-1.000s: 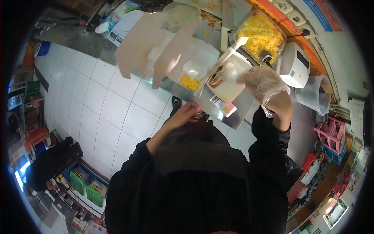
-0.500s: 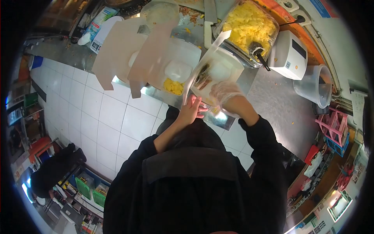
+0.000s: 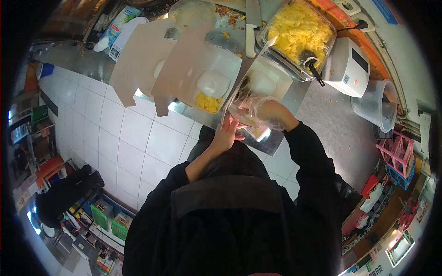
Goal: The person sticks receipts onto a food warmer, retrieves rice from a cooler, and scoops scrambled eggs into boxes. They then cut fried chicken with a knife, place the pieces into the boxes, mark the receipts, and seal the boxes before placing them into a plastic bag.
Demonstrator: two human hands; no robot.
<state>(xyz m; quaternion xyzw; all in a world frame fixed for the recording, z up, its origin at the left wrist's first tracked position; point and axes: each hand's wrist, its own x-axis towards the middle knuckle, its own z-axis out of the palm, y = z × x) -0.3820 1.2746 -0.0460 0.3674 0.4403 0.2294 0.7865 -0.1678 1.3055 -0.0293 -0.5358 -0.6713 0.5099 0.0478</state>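
Note:
An open paper box [image 3: 278, 76] sits on the metal counter, with a white wrapped mound and something brown inside. At its near left edge is my left hand [image 3: 225, 135], bare, fingers spread against the box's side. My right hand [image 3: 258, 110], in a clear plastic glove, reaches into the near part of this box; its fingers are blurred and what they hold cannot be made out. To the left, a second open box [image 3: 228, 60] holds a white mound [image 3: 213, 84] and yellow pieces [image 3: 208, 102]. A third box [image 3: 138, 60] with its lid raised stands farther left.
A glass tray of yellow food [image 3: 301, 27] with a black-handled utensil [image 3: 311, 64] stands behind. Nearby are a knife [image 3: 251, 34], a white device [image 3: 346, 66], a clear tub [image 3: 380, 103] and a round container [image 3: 191, 14]. A person [image 3: 60, 193] is at lower left.
My right hand has moved left and slightly inward over the near part of the box, closer to my left hand. My left hand has stayed nearly in place. The view has shifted slightly.

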